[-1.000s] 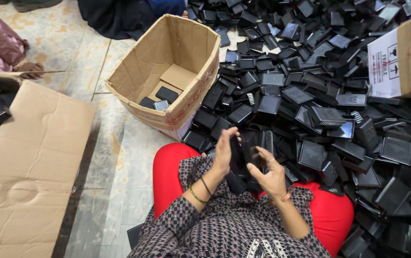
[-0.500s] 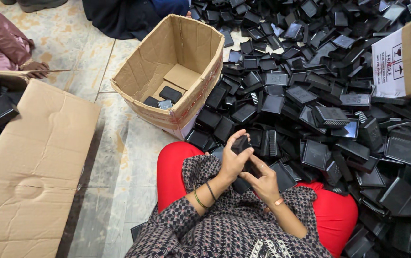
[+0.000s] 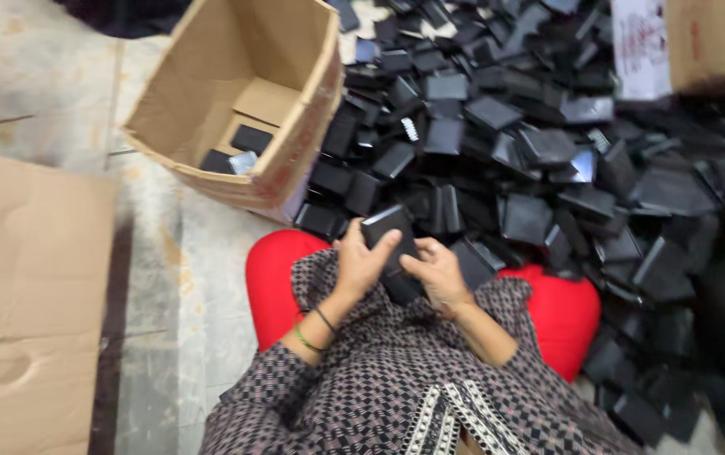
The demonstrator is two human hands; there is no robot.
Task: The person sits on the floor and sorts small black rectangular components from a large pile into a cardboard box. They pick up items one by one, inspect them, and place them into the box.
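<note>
My left hand [image 3: 362, 263] and my right hand [image 3: 437, 271] both grip one flat black rectangular case [image 3: 392, 244] above my lap. The left fingers wrap its upper left edge, and the right thumb presses its lower right side. Just beyond the hands begins a large heap of similar black cases [image 3: 539, 160] on the floor. An open cardboard box [image 3: 295, 143] stands to the upper left of my hands, with a few black cases [image 3: 236, 156] lying at its bottom. My knees are covered in red cloth [image 3: 271, 278].
A flattened cardboard sheet [image 3: 26, 303] lies on the floor at the left. Another cardboard box [image 3: 712, 34] with a white label stands at the top right. Pale stone floor [image 3: 169, 278] shows between the sheet and my knees.
The view has shifted closer and tilted, so the open box now fills the upper left. My hands still hold the black case, turned slightly, with the left fingers now over its top.
</note>
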